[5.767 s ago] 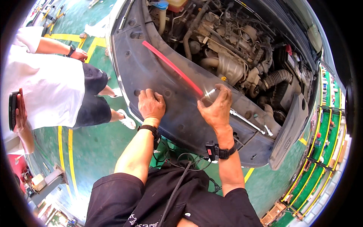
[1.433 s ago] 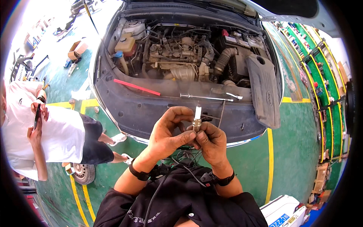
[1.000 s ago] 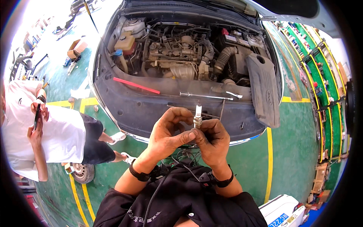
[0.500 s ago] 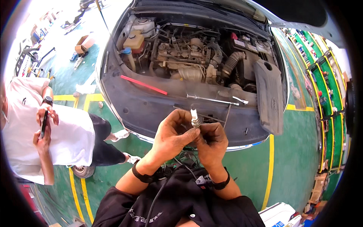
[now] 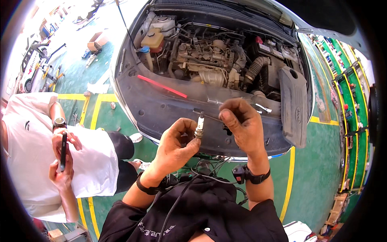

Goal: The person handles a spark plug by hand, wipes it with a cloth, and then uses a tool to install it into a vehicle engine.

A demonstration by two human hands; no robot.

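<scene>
Upright in my left hand is a spark plug, its white insulator pointing up and its metal body pinched between thumb and fingers. My right hand hovers to the right of the plug, apart from it. Its fingers curl loosely with the thumb held off them, and nothing shows in its grasp. Behind that hand, a long metal tool bar lies on the car's front panel, partly hidden. A red strip rests farther left on the same panel.
The engine lies exposed under the raised hood. A grey engine cover leans at the bay's right. At left, a person in a white shirt holds a phone. Shelving lines the far right.
My right hand has let go of the spark plug and moved up and right. The left hand keeps the plug, now slightly left and lower. The view has shifted a little.
</scene>
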